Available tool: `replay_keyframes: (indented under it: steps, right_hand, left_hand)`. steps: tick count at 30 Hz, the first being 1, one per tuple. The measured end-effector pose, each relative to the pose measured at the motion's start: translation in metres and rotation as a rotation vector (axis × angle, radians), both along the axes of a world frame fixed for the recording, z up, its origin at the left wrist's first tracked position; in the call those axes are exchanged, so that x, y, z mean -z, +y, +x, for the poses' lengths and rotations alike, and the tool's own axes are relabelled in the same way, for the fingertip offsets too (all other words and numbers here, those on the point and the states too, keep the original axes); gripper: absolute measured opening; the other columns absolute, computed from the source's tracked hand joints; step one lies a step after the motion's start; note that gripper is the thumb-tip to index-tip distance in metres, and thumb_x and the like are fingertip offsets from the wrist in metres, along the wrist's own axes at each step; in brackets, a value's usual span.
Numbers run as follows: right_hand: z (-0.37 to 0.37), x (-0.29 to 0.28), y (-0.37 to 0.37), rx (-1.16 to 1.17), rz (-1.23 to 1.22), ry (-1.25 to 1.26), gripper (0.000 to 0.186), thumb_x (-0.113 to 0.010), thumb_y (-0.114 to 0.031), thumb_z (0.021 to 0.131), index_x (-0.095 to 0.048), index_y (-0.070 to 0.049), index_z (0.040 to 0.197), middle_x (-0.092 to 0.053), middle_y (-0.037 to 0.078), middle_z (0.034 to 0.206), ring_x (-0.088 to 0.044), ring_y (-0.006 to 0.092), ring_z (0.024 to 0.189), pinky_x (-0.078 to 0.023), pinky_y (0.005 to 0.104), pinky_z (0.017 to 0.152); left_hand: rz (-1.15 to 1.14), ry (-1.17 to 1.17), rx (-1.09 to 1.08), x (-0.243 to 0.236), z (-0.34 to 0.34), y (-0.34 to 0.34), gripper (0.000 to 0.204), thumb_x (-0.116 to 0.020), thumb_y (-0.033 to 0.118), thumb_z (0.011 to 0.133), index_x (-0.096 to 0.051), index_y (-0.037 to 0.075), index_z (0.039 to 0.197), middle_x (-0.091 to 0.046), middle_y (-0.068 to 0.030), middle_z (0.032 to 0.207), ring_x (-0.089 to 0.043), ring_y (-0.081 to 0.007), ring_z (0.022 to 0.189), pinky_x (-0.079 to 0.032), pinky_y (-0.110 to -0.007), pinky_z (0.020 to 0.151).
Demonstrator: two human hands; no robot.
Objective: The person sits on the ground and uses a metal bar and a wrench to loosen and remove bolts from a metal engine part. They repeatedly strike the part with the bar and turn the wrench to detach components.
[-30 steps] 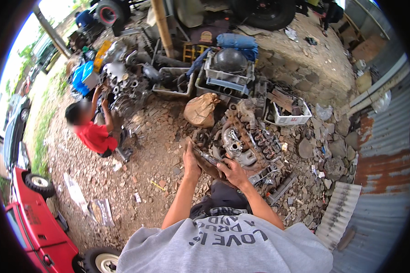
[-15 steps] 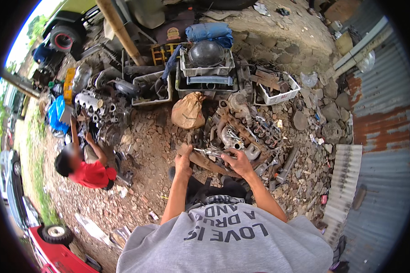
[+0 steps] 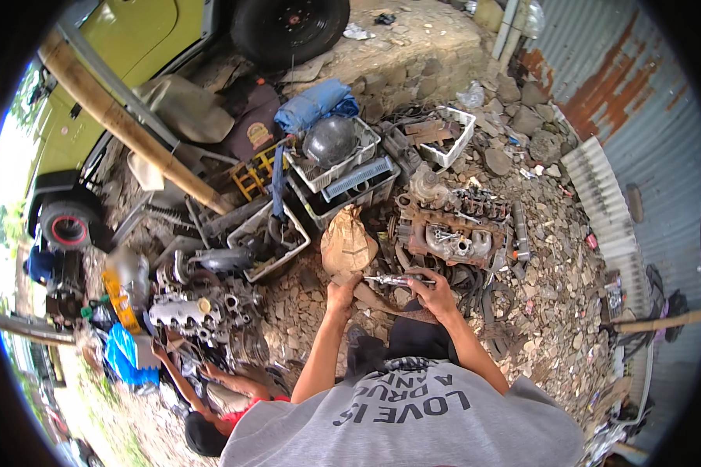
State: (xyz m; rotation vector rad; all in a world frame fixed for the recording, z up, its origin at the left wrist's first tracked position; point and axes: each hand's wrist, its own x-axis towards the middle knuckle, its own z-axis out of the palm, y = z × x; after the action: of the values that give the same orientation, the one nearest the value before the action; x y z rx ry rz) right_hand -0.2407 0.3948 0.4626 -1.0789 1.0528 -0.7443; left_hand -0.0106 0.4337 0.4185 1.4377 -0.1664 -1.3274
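We held a slim metal tool level between both hands, low over the gravel and just in front of our knees. The left hand was closed around its left end; the right hand pinched the other end, fingers curled, thumb on top. Neither hand was open. (We could not tell what kind of tool it was; it looked like a thin bright rod with a fitting.)

Just beyond the tool lay a rusty engine head, with a tan sack to its left, close to the left hand. Grey crates of parts stood further back. Another person in a red shirt crouched at our lower left beside a second engine block, well apart from our hands.

Risks, as we judged them: the grip on both ends looked light, so a slip could drop the tool into the gravel, where a small part would be hard to find among stones and scrap. The ground was loose and cluttered, so footing could shift. Sharp rusty edges lay near bare fingers.
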Motion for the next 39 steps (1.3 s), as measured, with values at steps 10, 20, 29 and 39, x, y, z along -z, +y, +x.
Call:
replay_keyframes:
  steps: [10,20,29,39]
  right_hand:
    - [0.033,-0.012,0.002,0.291,0.151,-0.063,0.030,-0.074,-0.024,0.089,-0.067,-0.011,0.116,-0.062,-0.002,0.073,-0.050,0.0019,0.056,-0.033,0.0194,0.043]
    - [0.063,0.022,-0.095,0.432,0.113,-0.352,0.028,-0.072,-0.021,0.090,-0.065,-0.005,0.112,-0.063,0.003,0.072,-0.050,0.0071,0.052,-0.033,0.0216,0.041]
    - [0.060,0.008,-0.155,0.531,0.077,-0.298,0.023,-0.069,-0.022,0.092,-0.067,-0.006,0.109,-0.061,0.001,0.066,-0.055,0.0072,0.056,-0.034,0.0217,0.043]
    - [0.037,0.032,-0.152,0.828,0.067,-0.351,0.024,-0.071,-0.024,0.091,-0.069,-0.010,0.111,-0.060,-0.002,0.065,-0.049,0.0050,0.052,-0.033,0.0226,0.044]
  left_hand:
    - [-0.070,0.019,0.193,0.009,0.019,-0.063,0.035,-0.077,0.011,0.083,-0.060,-0.004,0.109,-0.064,-0.0081,0.098,-0.064,-0.0201,0.083,-0.054,-0.035,0.071]
    - [-0.097,-0.389,0.393,0.036,0.070,-0.188,0.028,-0.074,0.014,0.086,-0.063,0.000,0.108,-0.066,-0.0083,0.096,-0.066,-0.0211,0.082,-0.055,-0.036,0.075]
    - [-0.160,-0.181,0.393,-0.025,0.063,-0.238,0.024,-0.066,0.022,0.092,-0.066,-0.002,0.097,-0.069,-0.0085,0.090,-0.065,-0.0193,0.080,-0.052,-0.034,0.074]
    - [-0.122,-0.305,0.723,-0.025,0.033,-0.285,0.036,-0.069,0.030,0.090,-0.063,0.001,0.111,-0.067,-0.0076,0.103,-0.062,-0.0192,0.094,-0.050,-0.036,0.084]
